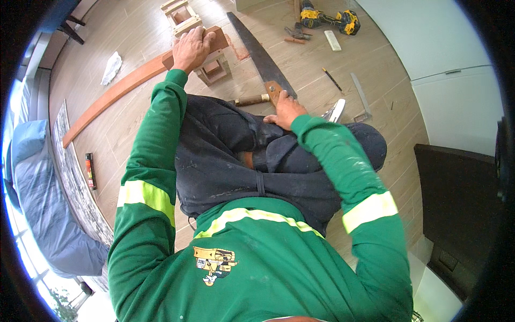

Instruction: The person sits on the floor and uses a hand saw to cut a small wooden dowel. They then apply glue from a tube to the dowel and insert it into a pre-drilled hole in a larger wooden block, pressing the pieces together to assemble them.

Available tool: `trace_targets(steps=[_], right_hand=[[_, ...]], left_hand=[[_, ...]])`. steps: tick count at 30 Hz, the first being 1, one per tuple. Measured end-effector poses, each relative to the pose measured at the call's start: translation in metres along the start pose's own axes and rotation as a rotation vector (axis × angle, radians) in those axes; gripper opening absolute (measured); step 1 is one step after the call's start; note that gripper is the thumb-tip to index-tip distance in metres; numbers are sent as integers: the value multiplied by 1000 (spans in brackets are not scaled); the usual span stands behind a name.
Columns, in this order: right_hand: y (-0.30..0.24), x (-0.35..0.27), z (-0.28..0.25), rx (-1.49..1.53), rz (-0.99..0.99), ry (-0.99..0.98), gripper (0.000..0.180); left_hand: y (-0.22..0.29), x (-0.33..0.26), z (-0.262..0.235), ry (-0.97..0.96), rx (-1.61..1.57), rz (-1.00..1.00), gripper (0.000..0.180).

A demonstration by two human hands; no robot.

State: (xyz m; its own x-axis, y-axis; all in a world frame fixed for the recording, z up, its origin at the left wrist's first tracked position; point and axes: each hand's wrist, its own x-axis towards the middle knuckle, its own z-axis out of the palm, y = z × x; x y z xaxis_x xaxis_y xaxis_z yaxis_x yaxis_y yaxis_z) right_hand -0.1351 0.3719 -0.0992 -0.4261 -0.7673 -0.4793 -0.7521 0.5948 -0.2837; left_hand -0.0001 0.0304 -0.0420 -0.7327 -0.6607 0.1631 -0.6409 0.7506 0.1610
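My left hand (192,49) is closed over a short brown board (216,39), its fingers curled on the far edge. A long reddish plank (118,95) runs from beneath that board toward the left; whether the two are joined I cannot tell. Under them stands a small wooden box-like support (212,71). My right hand (288,112) is wrapped round the wooden handle of a handsaw (260,51), whose dark blade points away, right of the board and apart from it. Beside the saw handle lies a tool with a round wooden handle (252,100); its other end is hidden by my leg.
A second wooden support (181,17) stands farther off. Reddish sawdust (238,49) lies by the blade. On the floor at right are a yellow-black drill (322,19), a hammer (298,30), a white block (332,41), a pencil (331,79) and a square (361,96). A white cloth (112,68) lies left.
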Motion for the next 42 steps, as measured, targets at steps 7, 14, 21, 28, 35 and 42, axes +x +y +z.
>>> trace_targets(steps=[7,14,21,28,35,42], right_hand=[[1,-6,-4,240,9,306,51],[-32,-128,-46,712,-227,720,42],[-43,-181,-45,724,-344,691,45],[-30,-180,-34,694,-335,666,46],[-30,-182,-32,688,-347,653,45],[-33,-188,-35,635,-356,653,48]], left_hand=[[33,12,0,-103,20,-89,42],[-38,41,46,-117,-32,124,42],[-70,52,47,-117,-304,-53,64],[-34,55,48,-152,-228,-121,58],[-40,53,42,-123,-159,-49,55],[-39,57,42,-94,-109,16,52]])
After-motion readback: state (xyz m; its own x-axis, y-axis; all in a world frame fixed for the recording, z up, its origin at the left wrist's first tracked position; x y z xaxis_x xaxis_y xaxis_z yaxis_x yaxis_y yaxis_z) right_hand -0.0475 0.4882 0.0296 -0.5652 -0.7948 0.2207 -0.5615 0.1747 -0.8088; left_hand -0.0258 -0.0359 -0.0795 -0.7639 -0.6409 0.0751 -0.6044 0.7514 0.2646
